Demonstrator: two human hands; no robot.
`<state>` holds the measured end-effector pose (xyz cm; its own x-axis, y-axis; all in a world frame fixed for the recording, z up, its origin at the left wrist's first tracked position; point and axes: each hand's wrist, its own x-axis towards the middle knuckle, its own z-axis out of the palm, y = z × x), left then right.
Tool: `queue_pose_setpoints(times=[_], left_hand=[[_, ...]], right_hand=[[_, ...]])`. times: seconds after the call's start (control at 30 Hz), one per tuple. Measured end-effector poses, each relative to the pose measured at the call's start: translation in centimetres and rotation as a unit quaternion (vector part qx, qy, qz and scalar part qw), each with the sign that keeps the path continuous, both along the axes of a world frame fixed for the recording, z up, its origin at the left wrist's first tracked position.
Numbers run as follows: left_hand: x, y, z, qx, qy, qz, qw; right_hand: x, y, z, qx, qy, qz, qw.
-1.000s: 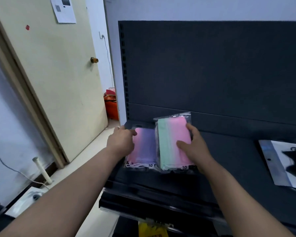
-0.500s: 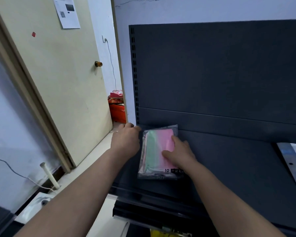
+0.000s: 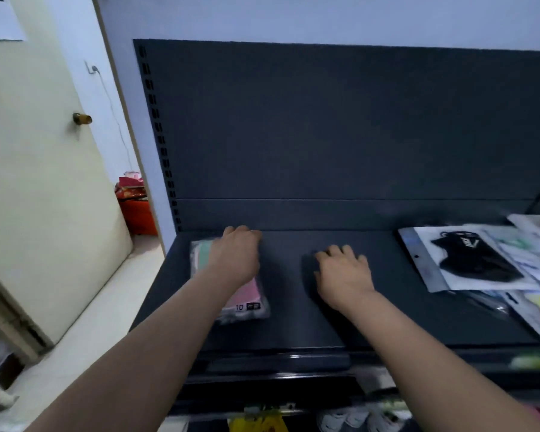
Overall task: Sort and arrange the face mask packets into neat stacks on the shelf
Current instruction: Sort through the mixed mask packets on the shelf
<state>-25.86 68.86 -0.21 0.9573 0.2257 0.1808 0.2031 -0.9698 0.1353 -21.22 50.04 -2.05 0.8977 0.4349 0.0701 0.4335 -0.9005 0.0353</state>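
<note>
A clear packet of green-and-pink face masks lies at the left end of the dark shelf, stacked on another packet whose edge shows beneath. My left hand rests on top of this stack, fingers bent down over its far edge. My right hand hovers over or rests on bare shelf to the right of the stack, fingers loosely curled, holding nothing. At the right end lies a messy pile of packets, topped by a white packet with a black mask.
The shelf's dark back panel rises behind. A cream door stands at the left, with a red bag on the floor beside the shelf. More goods sit on the lower shelf.
My right hand has left the green-and-pink packet and moved right onto the bare shelf. My left hand has shifted onto the stack. The view has swung right, showing the packet pile.
</note>
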Motion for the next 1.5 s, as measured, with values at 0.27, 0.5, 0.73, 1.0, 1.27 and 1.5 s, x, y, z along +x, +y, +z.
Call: queue_pose_setpoints(times=[0.27, 0.5, 0.73, 1.0, 1.27, 1.5], left_hand=[[4.8, -13.9, 0.5, -0.011, 0.019, -0.130, 0.991], [7.2, -28.7, 0.1, -0.027, 0.037, -0.197, 0.979], [9.5, -40.5, 0.3, -0.036, 0.025, -0.226, 0.973], [11.0, -47.3, -0.2, -0.040, 0.031, -0.197, 0.979], [14.6, -45.5, 0.5, -0.043, 0.018, -0.145, 0.988], [19.1, -44.0, 0.4, -0.024, 0.045, -0.110, 0.993]], right_hand=[[0.8, -15.5, 0.1, 0.014, -0.019, -0.122, 0.992], [0.8, -30.4, 0.6, 0.041, -0.031, -0.185, 0.981], [1.5, -42.8, 0.7, 0.070, -0.013, -0.215, 0.974], [3.5, -49.8, 0.4, 0.090, 0.007, -0.205, 0.975], [7.1, -48.9, 0.0, 0.120, 0.023, -0.171, 0.978], [11.5, -48.2, 0.6, 0.103, 0.014, -0.170, 0.980]])
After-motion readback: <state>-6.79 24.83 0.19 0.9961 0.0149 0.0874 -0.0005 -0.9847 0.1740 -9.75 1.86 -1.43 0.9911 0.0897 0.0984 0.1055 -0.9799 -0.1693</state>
